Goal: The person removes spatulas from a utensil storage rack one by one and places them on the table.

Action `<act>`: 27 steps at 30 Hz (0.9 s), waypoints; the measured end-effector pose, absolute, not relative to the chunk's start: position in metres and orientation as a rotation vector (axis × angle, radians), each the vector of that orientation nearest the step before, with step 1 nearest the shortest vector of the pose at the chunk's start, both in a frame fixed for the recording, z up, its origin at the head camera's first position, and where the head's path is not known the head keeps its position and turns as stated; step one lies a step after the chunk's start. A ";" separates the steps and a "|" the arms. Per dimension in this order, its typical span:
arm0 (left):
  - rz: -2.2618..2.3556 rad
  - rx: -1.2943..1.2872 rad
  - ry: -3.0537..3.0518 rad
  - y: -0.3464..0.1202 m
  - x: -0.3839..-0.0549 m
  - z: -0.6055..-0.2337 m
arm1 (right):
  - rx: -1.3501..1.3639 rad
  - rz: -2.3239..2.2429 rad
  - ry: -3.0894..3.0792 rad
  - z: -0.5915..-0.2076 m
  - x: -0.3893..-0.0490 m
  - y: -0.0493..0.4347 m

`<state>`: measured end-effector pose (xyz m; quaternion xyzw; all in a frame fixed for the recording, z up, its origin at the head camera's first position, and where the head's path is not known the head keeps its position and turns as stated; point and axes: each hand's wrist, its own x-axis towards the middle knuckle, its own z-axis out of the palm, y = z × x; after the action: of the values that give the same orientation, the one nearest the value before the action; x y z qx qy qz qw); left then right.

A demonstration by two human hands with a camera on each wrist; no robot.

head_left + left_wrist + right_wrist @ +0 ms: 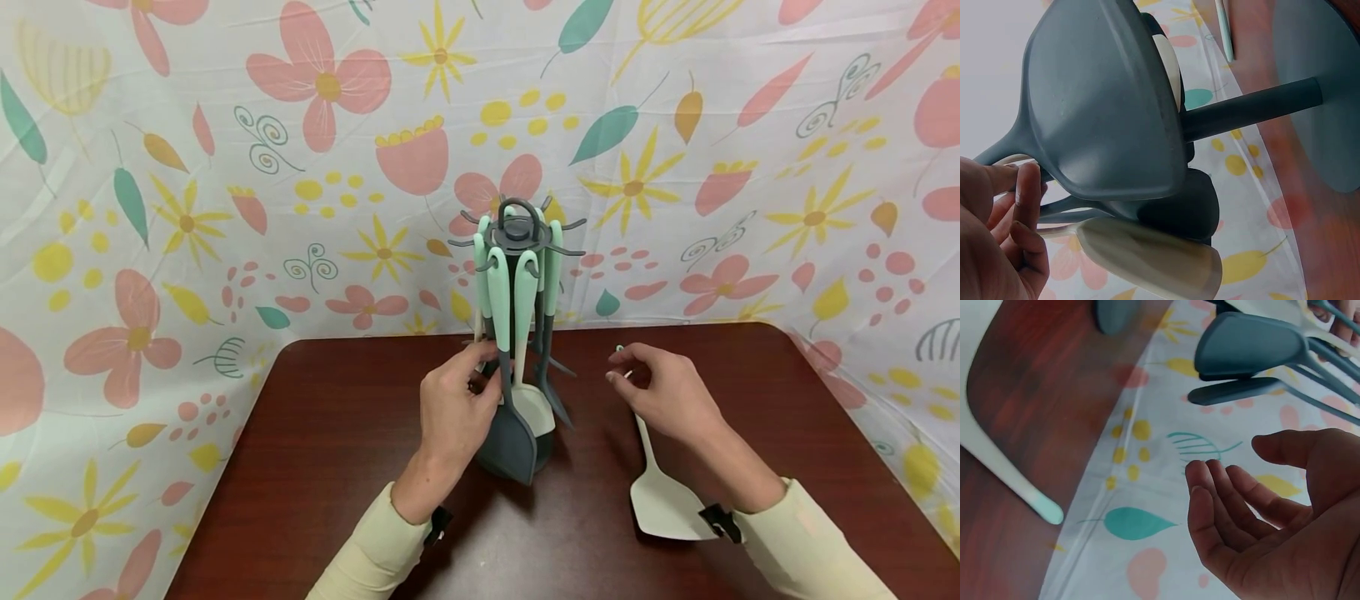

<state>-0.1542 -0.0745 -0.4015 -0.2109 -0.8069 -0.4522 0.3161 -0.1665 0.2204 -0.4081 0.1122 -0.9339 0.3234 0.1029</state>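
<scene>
A dark utensil stand (517,233) with a looped top bears several hanging utensils with mint-green handles. Their heads are dark grey or cream. At the stand, my left hand (457,400) has its thumb and fingers around the central pole (1254,107), just behind the neck of a dark grey turner (508,442); the exact contact is partly hidden. Over the handle of a cream turner (671,507) lying on the table, my right hand (667,392) hovers, its fingers loosely bent and holding nothing. That handle's mint tip (1047,509) lies apart from the hand in the right wrist view.
The brown wooden table (322,475) ends at the back against a white cloth (225,192) printed with flowers and leaves. The stand's round dark base (1329,137) rests on the tabletop. Curved hooks (573,252) stick out around the stand's top.
</scene>
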 end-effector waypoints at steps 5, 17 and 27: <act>-1.192 -0.561 -2.115 -0.075 -0.155 -0.402 | 0.373 0.988 -2.732 -0.401 -0.164 0.215; -1.202 -0.556 -2.132 -0.074 -0.154 -0.402 | 0.529 1.068 -2.664 -0.390 -0.164 0.197; -1.205 -0.560 -2.122 -0.074 -0.153 -0.401 | 0.591 1.172 -2.616 -0.380 -0.164 0.182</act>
<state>-0.1534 -0.0738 -0.4010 -0.2123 -0.8049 -0.4571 0.3134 -0.1639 0.1824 -0.3800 0.2006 -0.8887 0.3982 0.1069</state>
